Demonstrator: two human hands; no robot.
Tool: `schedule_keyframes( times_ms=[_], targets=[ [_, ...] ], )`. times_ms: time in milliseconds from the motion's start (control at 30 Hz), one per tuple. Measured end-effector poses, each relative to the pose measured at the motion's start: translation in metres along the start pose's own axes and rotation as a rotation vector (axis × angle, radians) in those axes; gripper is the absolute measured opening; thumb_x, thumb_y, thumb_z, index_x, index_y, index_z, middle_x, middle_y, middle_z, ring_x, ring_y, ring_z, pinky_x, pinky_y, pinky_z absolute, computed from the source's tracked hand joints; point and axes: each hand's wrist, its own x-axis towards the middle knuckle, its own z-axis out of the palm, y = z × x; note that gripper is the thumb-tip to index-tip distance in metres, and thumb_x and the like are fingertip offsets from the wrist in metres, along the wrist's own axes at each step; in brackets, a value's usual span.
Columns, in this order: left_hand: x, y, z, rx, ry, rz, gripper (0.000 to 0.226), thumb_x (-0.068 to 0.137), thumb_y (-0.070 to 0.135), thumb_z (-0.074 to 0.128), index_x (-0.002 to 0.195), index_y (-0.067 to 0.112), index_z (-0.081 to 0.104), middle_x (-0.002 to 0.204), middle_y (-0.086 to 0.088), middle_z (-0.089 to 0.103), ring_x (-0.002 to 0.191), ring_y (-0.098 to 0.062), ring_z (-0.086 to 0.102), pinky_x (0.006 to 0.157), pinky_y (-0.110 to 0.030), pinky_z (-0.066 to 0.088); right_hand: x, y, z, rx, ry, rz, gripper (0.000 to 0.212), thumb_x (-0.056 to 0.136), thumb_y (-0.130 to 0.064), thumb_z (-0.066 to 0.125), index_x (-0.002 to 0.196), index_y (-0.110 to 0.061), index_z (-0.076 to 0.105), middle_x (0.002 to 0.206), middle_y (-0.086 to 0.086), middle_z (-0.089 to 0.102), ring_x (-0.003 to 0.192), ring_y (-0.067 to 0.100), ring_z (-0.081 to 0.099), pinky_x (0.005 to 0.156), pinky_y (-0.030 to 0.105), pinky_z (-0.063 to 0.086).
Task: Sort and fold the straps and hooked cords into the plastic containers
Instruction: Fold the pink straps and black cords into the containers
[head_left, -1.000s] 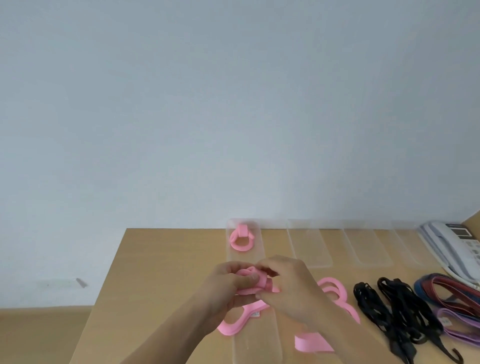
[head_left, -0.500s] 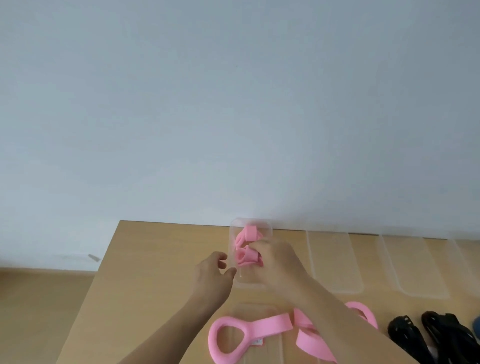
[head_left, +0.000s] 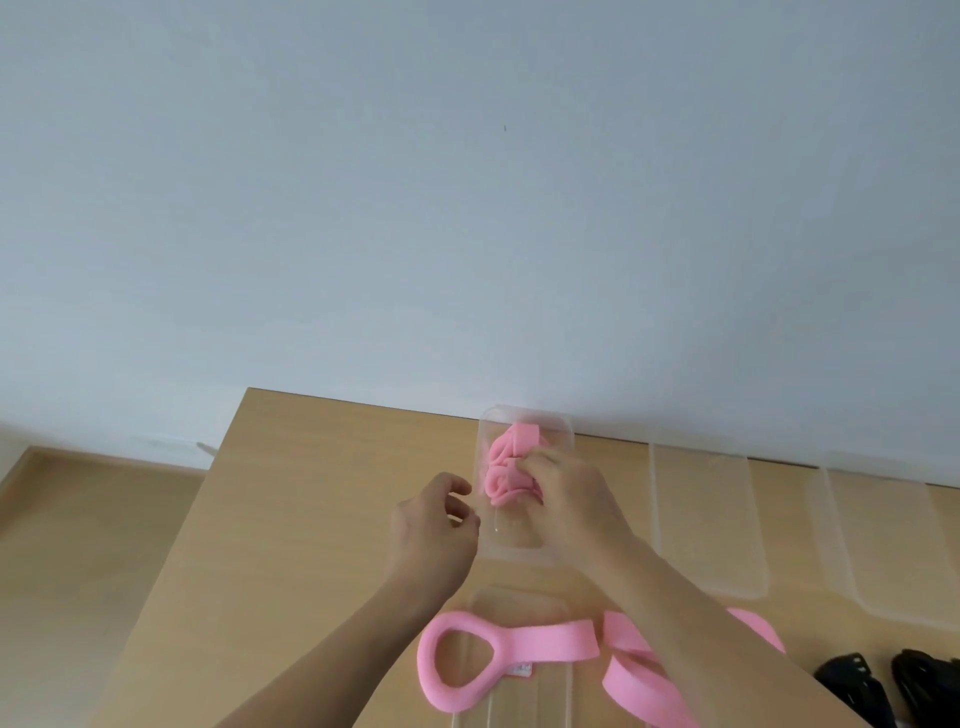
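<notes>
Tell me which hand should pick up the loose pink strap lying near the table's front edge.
Left. The left hand hangs free beside the container, directly above the loose pink strap. The right hand is busy pressing the folded strap into the container.

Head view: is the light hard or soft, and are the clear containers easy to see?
Head view: soft, even light with faint shadows; the clear plastic container holding folded pink straps nearly blends into the light wooden table, showing only pale edges; the right hand is slightly soft.
</notes>
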Motion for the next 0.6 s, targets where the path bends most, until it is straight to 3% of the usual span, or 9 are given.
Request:
schedule_keyframes(
  times_ms=[133,233,367,533,600],
  targets=[
    [-0.002,0.001,0.000,-0.001,0.006,0.003,0.026,0.089,0.008,0.065,0.098,0.031,0.061,0.078,0.007,0.070,0.070,-0.017,0.072,0.071,-0.038,0.060,0.001,-0.001,0.008,-0.142,0.041,0.036,0.017,0.071,-0.011,0.080,0.077,-0.024,0.070,0.095,-0.009,0.067,0.087,0.014,0.060,0.059,0.018,0.036],
    [-0.002,0.002,-0.001,0.002,0.004,0.004,0.024,0.089,0.009,0.065,0.100,0.030,0.062,0.078,0.007,0.070,0.071,-0.017,0.072,0.072,-0.039,0.060,0.002,-0.002,0.009,-0.242,0.089,0.058,0.021,0.063,-0.021,0.088,0.074,-0.025,0.071,0.085,-0.006,0.065,0.081,0.019,0.064,0.053,0.019,0.038],
    [-0.004,0.002,-0.002,0.006,-0.004,0.008,0.022,0.089,0.010,0.064,0.102,0.028,0.063,0.078,0.007,0.070,0.074,-0.016,0.071,0.071,-0.035,0.059,-0.003,-0.003,0.010,-0.251,0.134,0.029,0.021,0.066,-0.030,0.088,0.078,-0.021,0.073,0.081,-0.005,0.068,0.080,0.023,0.062,0.061,0.032,0.054],
    [-0.004,0.002,-0.003,0.008,-0.001,0.016,0.022,0.089,0.009,0.064,0.106,0.023,0.065,0.077,0.007,0.069,0.076,-0.017,0.071,0.072,-0.036,0.058,-0.008,0.003,0.019,-0.307,0.202,0.033,0.020,0.068,-0.031,0.083,0.078,-0.018,0.072,0.080,-0.003,0.066,0.076,0.026,0.056,0.065,0.035,0.051],
    [-0.004,0.001,-0.003,0.007,-0.003,0.018,0.022,0.089,0.009,0.065,0.107,0.022,0.066,0.076,0.007,0.069,0.076,-0.018,0.071,0.073,-0.037,0.058,-0.005,0.001,0.021,-0.352,0.160,0.053,0.020,0.063,-0.027,0.086,0.076,-0.020,0.071,0.080,-0.003,0.066,0.076,0.026,0.057,0.065,0.035,0.052]
  ],
)
